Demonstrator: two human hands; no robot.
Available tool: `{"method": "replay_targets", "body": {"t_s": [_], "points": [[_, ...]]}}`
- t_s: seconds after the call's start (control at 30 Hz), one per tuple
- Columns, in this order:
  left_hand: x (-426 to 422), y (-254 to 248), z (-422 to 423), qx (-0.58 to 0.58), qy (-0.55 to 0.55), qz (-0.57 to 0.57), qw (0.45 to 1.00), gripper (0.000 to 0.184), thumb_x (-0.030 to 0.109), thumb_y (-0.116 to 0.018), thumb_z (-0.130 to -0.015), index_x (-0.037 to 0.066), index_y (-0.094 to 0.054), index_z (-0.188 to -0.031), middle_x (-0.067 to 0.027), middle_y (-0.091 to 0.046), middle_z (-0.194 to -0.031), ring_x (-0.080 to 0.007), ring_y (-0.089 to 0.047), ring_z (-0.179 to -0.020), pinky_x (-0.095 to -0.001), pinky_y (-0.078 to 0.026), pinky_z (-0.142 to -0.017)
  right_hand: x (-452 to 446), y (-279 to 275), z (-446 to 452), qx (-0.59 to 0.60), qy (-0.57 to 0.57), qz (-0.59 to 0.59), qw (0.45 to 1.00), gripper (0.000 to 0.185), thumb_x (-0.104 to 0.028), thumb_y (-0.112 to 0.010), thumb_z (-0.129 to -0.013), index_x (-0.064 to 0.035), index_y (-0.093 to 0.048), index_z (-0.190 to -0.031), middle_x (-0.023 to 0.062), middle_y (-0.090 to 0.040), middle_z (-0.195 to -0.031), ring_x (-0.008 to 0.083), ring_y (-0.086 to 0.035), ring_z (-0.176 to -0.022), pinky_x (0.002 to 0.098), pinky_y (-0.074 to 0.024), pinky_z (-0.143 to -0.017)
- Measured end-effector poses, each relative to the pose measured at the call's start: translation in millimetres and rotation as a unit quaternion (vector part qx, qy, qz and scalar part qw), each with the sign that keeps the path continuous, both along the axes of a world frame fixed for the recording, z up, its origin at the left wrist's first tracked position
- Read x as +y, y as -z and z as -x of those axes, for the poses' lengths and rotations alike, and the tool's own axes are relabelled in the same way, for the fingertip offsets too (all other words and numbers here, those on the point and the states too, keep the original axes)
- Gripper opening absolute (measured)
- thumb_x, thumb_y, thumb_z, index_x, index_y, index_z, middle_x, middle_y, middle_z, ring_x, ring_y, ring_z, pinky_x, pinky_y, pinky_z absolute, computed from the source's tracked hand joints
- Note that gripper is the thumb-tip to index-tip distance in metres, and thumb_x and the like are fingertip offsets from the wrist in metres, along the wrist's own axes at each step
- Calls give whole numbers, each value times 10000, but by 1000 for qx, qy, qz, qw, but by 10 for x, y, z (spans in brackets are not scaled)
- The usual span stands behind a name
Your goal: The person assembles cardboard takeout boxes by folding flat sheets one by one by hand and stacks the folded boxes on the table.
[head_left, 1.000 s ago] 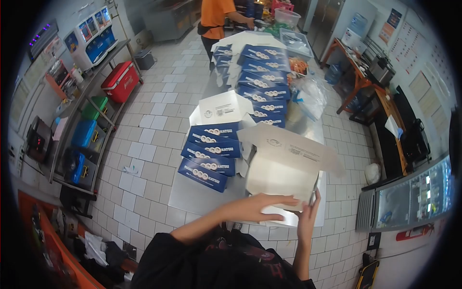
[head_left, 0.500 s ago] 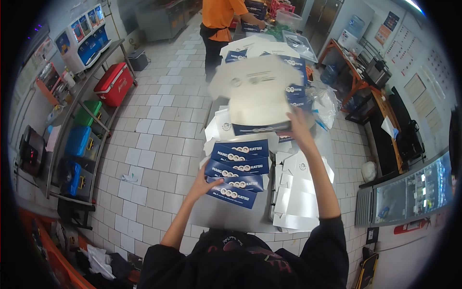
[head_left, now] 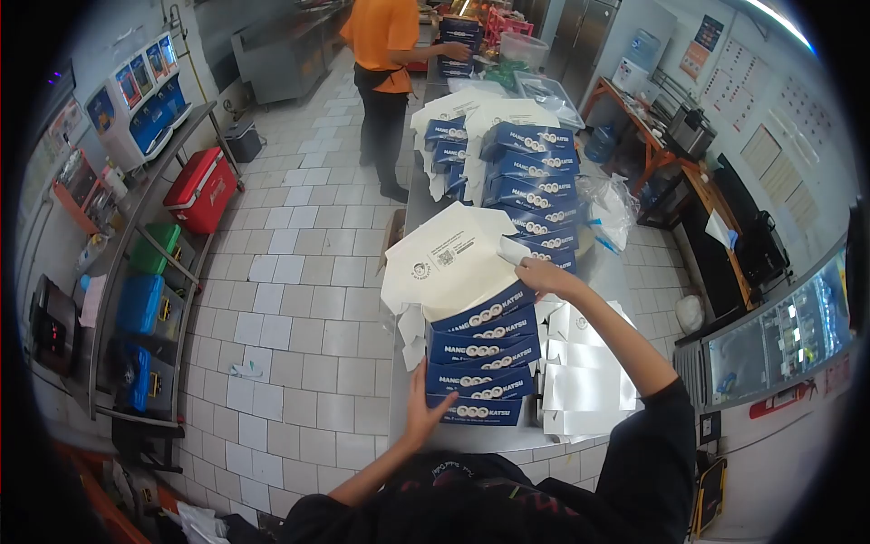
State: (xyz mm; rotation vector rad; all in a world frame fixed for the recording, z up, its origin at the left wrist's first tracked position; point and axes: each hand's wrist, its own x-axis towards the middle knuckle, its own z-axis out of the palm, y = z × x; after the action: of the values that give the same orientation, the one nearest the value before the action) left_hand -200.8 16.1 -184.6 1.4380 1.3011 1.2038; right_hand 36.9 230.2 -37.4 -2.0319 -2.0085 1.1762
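Note:
A leaning stack of blue food boxes (head_left: 485, 381) printed "MANG KATSU" stands at the near end of the metal table. My left hand (head_left: 424, 410) clasps the stack's lower left corner, fingers up along the side and thumb across the front. On top lies a box with its cream lid (head_left: 453, 258) raised open, printing and a square code showing inside. My right hand (head_left: 548, 276) is closed on that top box's right corner, by a side flap; some fingertips are hidden. Flat white unfolded cartons (head_left: 584, 372) lie right of the stack.
Taller stacks of blue boxes (head_left: 535, 190) stand farther along the metal table (head_left: 594, 272). A clear plastic bag (head_left: 609, 207) lies at its right edge. A co-worker in an orange shirt (head_left: 381, 36) stands at the far left. A red cooler (head_left: 204, 190) sits on the left shelf.
The open-lidded box, blurred in my right hand above the table before, now rests on the near stack. My left hand has shifted down the stack's side. The co-worker has moved slightly left.

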Motion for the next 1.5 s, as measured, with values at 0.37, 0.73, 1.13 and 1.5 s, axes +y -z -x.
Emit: {"method": "replay_targets", "body": {"t_s": [0.37, 0.73, 1.13, 1.5], "points": [[-577, 1521, 215, 213, 226, -144, 939, 617, 124, -663, -762, -37, -332, -1258, -235, -400, -1240, -341, -449, -1110, -405, -397, -920, -2160, -658, 425, 116, 29, -161, 980, 446, -72, -547, -798, 22, -370, -1196, 178, -475, -1048, 223, -515, -907, 325, -453, -744], [-313, 181, 521, -53, 128, 98, 986, 864, 286, -614, -816, -121, -67, -1346, -271, -155, -1408, -336, -166, -1324, -374, -160, -1071, -2710, -360, 574, 29, 189, -296, 936, 340, -1, -426, -815, 72, -415, -1147, 208, -437, -972, 325, -474, -850, 376, -407, -728], [-8, -353, 504, -59, 122, 57, 989, 568, 199, -451, -908, 79, -199, -1402, -92, -324, -1377, -203, -442, -1117, -292, -378, -874, -2663, -283, 584, 38, 255, -338, 905, 284, -41, -328, -855, 102, -411, -1086, 252, -483, -971, 347, -500, -890, 378, -383, -803], [24, -604, 426, -135, 73, 140, 978, 678, 245, -607, -836, 50, -214, -1354, -250, -346, -1296, -256, -470, -1063, -310, -453, -789, -2718, -448, -131, 315, 517, -404, 685, 685, -275, -463, -859, 82, -170, -1367, 198, -301, -1334, 288, -402, -1184, 390, -341, -974]]}}
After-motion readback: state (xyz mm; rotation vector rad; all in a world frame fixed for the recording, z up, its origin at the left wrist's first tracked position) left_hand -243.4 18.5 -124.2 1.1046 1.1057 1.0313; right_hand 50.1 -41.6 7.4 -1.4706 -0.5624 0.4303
